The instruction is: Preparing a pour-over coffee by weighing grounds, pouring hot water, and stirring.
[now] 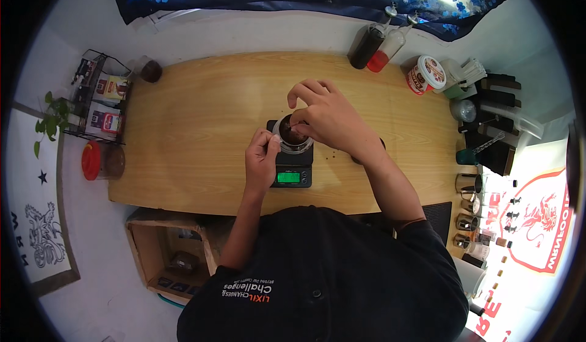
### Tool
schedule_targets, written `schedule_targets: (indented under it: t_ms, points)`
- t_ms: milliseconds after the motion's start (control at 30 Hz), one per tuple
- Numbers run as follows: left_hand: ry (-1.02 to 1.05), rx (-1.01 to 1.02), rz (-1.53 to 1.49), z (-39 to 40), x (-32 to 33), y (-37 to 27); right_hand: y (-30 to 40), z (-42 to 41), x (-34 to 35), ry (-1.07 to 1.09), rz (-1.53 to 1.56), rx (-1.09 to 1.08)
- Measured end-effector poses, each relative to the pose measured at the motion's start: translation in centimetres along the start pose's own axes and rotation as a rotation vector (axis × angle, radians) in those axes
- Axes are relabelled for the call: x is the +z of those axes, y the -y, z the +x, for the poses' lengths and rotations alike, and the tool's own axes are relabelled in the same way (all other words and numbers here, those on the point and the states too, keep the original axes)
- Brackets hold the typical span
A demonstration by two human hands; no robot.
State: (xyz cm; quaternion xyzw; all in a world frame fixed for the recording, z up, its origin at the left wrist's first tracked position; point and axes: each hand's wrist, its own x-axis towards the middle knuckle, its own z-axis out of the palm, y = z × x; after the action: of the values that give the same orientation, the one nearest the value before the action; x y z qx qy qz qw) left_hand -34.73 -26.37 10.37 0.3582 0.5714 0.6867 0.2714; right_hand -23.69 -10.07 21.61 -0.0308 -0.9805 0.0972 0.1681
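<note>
A small clear jar (295, 147) with dark brown contents stands on a black digital scale (295, 159), whose display is lit green. My left hand (262, 159) grips the jar's rim on its left side between thumb and curled fingers. Over the jar's mouth, my right hand (320, 113) is bent down, thumb and fingertips at the opening; whether it pinches anything there cannot be made out. A few small dark bits (330, 155) lie on the wooden table just right of the scale. A dark object (382, 144) shows partly behind my right forearm.
Two bottles (370, 44) and a lidded tub (425, 75) stand at the back right. A wire rack (94, 99) of packets and a red-lidded jar (91, 160) are at the left. Metal cups (467, 223) line the right side. An open cardboard box (137, 250) sits below the table's front edge.
</note>
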Motion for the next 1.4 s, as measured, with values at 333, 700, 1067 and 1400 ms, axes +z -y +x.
schedule_targets:
  t_ms: [333, 700, 1067, 1400]
  points:
    - [0.014, 0.0, -0.008, 0.0, 0.0, 0.1, -0.6, -0.2, 0.9, 0.016, 0.015, 0.025]
    - [-0.004, 0.0, -0.009, 0.0, 0.1, 0.0, -0.5, -0.6, 1.6, 0.043, 0.002, 0.035]
    - [-0.008, -0.016, -0.02, 0.0, 0.2, -0.5, -0.5, -0.7, 1.0, -0.003, 0.024, 0.041]
    - [-0.016, -0.004, -0.015, 0.1, 0.0, -0.2, -0.5, -0.5, 0.8, -0.028, 0.023, 0.038]
